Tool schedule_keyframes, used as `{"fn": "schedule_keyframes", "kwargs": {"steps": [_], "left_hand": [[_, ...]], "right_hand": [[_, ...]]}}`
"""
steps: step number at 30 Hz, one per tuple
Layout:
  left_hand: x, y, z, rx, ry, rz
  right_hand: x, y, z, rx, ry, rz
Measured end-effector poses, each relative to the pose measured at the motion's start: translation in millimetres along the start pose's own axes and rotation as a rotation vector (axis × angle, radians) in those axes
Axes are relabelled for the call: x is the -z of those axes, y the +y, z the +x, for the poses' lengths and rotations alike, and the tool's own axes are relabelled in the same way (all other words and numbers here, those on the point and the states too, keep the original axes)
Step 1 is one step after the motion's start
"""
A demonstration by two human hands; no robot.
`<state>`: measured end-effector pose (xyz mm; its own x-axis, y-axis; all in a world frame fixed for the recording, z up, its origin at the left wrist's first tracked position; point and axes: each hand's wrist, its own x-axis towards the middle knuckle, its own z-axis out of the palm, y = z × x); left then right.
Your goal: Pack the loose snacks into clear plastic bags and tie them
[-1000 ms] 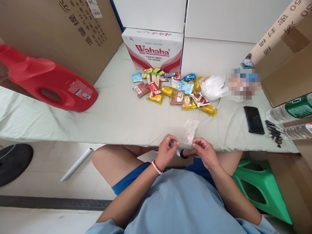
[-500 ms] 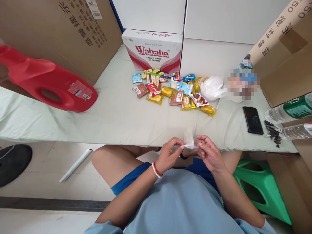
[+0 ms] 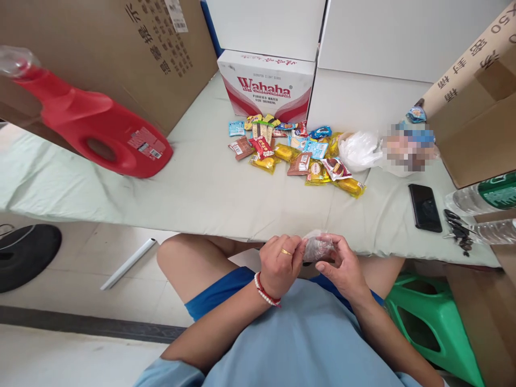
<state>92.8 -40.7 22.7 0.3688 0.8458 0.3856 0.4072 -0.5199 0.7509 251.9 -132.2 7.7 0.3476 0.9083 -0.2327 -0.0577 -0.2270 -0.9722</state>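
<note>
Both hands meet just in front of the table's near edge, over my lap. My left hand (image 3: pixel 279 262), with a gold ring and a red and white bead bracelet, pinches one side of a small clear plastic bag (image 3: pixel 316 246). My right hand (image 3: pixel 342 263) curls round the other side of the same bag, which is crumpled between them. Beyond them, on the pale green cloth of the table (image 3: pixel 209 188), lies a pile of several wrapped snacks (image 3: pixel 298 153) in yellow, red, brown and blue packets.
A red jug (image 3: pixel 97 131) lies on its side at the left. A Wahaha carton (image 3: pixel 268 86) and white boxes stand at the back, cardboard boxes at both sides. A white plastic bag (image 3: pixel 358 150), black phone (image 3: pixel 424 207), keys (image 3: pixel 457 235) and water bottles (image 3: pixel 481 194) lie right. Green stool (image 3: pixel 435 317) beside me.
The clear bag hung upright from my fingertips a second ago; now both hands have drawn together and bunched it up between them, slightly lower and nearer my body.
</note>
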Motion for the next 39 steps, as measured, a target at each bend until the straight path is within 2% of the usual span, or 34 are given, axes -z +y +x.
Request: {"fn": "schedule_keyframes", "kwargs": {"steps": [3, 6, 8, 10, 12, 14, 15, 17, 20, 24, 27, 29, 32, 36, 39], "left_hand": [[2.4, 2.1, 1.5, 0.080, -0.026, -0.099], [5.5, -1.5, 11.2, 0.326, -0.112, -0.345], [7.5, -9.7, 20.7, 0.504, -0.179, -0.535], [9.1, -20.9, 28.4, 0.593, -0.206, -0.653], [10.6, -31.3, 30.8, 0.577, -0.131, -0.621], [12.3, -37.2, 27.6, 0.503, -0.001, -0.481], [13.0, -37.8, 24.5, 0.470, 0.021, -0.426], [13.7, -34.4, 17.5, 0.427, -0.057, -0.427], [9.5, -22.4, 10.7, 0.416, -0.271, -0.608], [-3.6, -11.2, 11.3, 0.533, -0.386, -0.873], [-8.0, -14.2, 15.4, 0.662, -0.301, -1.059], [-5.7, -19.8, 18.3, 0.737, -0.229, -1.167], [1.6, -28.1, 21.9, 0.850, -0.194, -1.298], [5.2, -37.8, 24.1, 0.950, -0.154, -1.358], [1.1, -47.5, 25.8, 0.929, -0.135, -1.239]], "right_hand": [[-6.7, -3.2, 2.8, 0.053, 0.005, -0.022], [-5.2, -8.9, 6.3, 0.111, 0.047, 0.090], [-0.8, -13.7, 8.4, 0.048, 0.028, 0.242], [3.6, -17.7, 10.0, -0.055, -0.008, 0.376], [6.4, -19.8, 11.0, -0.135, -0.006, 0.450], [7.5, -20.0, 11.3, -0.167, 0.035, 0.477], [7.6, -19.9, 11.3, -0.172, 0.048, 0.484], [7.1, -19.7, 10.8, -0.181, 0.040, 0.504], [4.0, -21.0, 9.7, -0.211, -0.028, 0.524], [-1.5, -21.4, 9.3, -0.205, -0.076, 0.451], [0.9, -19.9, 11.7, -0.187, -0.037, 0.421], [7.1, -19.5, 14.2, -0.174, 0.018, 0.433], [19.1, -20.5, 17.1, -0.170, 0.109, 0.470], [29.4, -20.4, 19.3, -0.189, 0.208, 0.483], [32.4, -15.0, 23.9, -0.185, 0.245, 0.425]]}}
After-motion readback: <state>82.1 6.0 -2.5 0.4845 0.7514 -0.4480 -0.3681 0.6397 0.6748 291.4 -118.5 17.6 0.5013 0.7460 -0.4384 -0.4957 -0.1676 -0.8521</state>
